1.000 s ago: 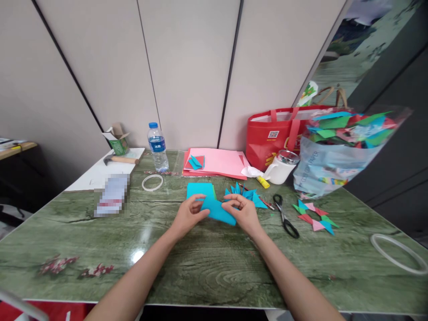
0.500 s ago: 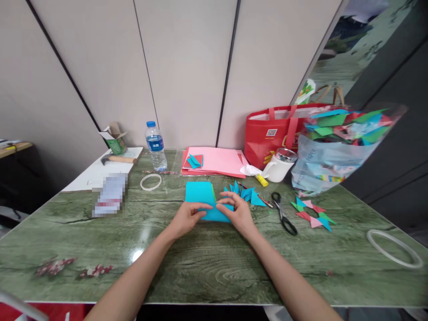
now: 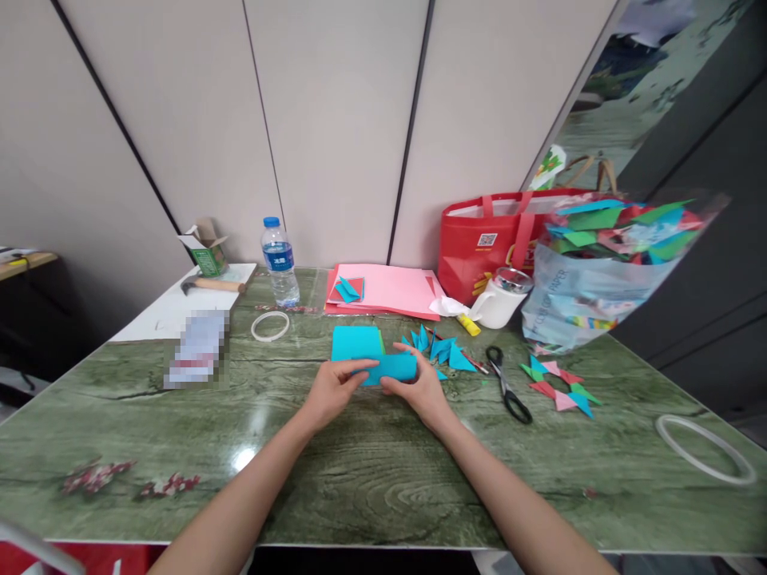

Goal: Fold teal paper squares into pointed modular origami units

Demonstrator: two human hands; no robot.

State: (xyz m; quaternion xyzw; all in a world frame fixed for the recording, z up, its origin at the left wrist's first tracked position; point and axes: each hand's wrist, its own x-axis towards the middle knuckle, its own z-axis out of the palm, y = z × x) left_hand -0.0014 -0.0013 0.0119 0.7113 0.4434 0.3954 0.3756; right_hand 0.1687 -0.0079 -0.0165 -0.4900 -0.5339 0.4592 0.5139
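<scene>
A folded blue paper (image 3: 392, 368) is pinched between my two hands above the green table (image 3: 371, 471). My left hand (image 3: 331, 391) holds its left end, with thumb and forefinger on it. At the right end my right hand (image 3: 423, 387) grips it, thumb in front and fingers behind. Just behind the left part lies a stack of blue paper squares (image 3: 355, 342), with a green edge showing at its right. Folded blue paper pieces (image 3: 447, 350) lie behind and to the right of my right hand.
Scissors (image 3: 508, 385) and a ring of coloured folded pieces (image 3: 560, 385) lie right. Behind are a white mug (image 3: 501, 302), a red bag (image 3: 479, 239), a bag of folded paper (image 3: 593, 279), pink sheets (image 3: 389, 287) and a bottle (image 3: 280, 267). A hammer (image 3: 216, 284) lies left.
The blue paper has been lifted and tilted up, so its broad face now shows. My right hand has turned, its thumb lower on the paper; my left hand has barely moved.
</scene>
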